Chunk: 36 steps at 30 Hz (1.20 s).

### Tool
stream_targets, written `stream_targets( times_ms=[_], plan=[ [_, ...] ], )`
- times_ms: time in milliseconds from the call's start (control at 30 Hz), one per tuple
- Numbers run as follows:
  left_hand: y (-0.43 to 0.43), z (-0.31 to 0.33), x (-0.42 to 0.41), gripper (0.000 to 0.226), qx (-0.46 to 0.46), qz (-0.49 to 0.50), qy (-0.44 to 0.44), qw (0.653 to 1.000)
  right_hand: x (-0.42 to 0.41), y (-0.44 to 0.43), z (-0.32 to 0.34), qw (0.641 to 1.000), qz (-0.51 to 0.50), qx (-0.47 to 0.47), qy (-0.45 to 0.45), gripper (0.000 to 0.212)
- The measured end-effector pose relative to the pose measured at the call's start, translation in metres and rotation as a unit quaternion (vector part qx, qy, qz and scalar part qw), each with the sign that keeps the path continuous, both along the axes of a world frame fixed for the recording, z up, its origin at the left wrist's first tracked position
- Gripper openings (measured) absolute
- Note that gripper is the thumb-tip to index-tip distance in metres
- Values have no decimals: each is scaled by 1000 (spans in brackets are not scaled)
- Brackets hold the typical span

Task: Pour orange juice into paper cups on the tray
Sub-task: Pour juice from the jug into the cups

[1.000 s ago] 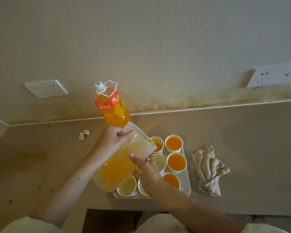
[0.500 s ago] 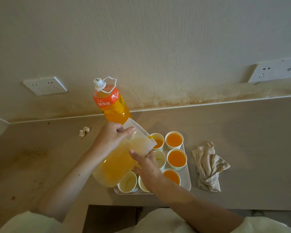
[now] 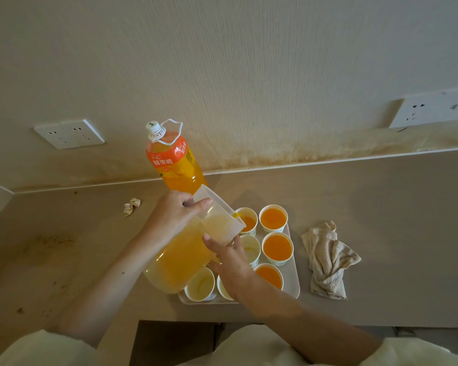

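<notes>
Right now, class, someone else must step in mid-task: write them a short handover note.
Left hand grips the tilted clear pitcher; right hand steadies it from below.
Spout is over the back-left paper cup on the tray, juice going in.
Done: three cups full on the right.
Left: finish this cup, then the three pale, unfilled cups.
Capped juice bottle stands behind; cloth lies right of the tray.

The orange bottle label (image 3: pixel 167 159) reads "鲜果橙".
</notes>
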<state>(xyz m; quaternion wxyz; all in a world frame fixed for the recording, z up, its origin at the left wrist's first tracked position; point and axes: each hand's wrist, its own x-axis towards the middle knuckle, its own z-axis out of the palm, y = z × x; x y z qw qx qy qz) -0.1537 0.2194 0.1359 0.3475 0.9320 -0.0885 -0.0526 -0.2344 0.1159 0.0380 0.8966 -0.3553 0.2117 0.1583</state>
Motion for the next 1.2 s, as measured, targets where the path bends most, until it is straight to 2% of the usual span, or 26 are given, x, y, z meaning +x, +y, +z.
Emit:
stream_targets(
  times_ms=[300, 600, 800, 1000, 1100, 1200],
  plan=[
    [0, 2, -3, 48, 3, 1, -2, 1000, 0, 3, -1, 1000, 10, -15, -3, 115],
    [0, 2, -5, 47, 9, 8, -1, 1000, 0, 4, 4, 1000, 12, -26, -1, 118],
    [-2, 3, -3, 48, 7, 9, 4, 1000, 0, 2, 4, 1000, 6, -24, 1, 107],
    [-4, 3, -4, 49, 13, 5, -3, 1000, -1, -2, 4, 1000, 2, -14, 3, 92],
    [-3, 2, -4, 49, 15, 7, -2, 1000, -2, -4, 6, 1000, 2, -10, -2, 75],
    [-3, 2, -4, 48, 16, 8, -4, 1000, -2, -5, 7, 1000, 3, -10, 0, 72]
  ],
)
